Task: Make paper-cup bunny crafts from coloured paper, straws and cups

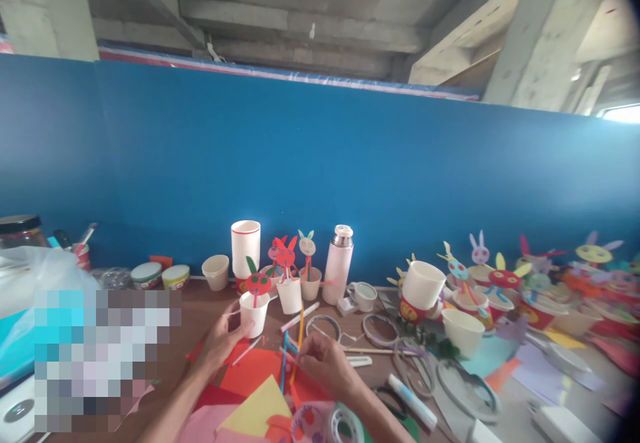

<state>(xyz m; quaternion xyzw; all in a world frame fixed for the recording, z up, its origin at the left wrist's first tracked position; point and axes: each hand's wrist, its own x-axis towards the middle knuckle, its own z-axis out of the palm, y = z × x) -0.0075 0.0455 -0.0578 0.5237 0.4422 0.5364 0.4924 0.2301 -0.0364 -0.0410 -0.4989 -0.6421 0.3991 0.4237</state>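
Note:
My left hand [231,328] is closed around a white paper cup [254,316], from which a red paper face [259,283] with green ears and eyes stands up. Further right, my right hand [320,357] has its fingers pressed together beside an orange strip [301,326] and a blue strip [284,363]; what it pinches is too small to make out. Under and between the hands lie red paper [257,371] and yellow paper [257,409]. Just behind the held cup is another white cup [289,296] with a red rabbit figure.
A cup stack [245,249] and a pink bottle [337,266] stand near the blue partition [280,149]. Tape rolls [346,424], a glue tube [413,403] and rings of tape lie at the right. Several cups with paper rabbits fill the far right. A plastic bag is at the left.

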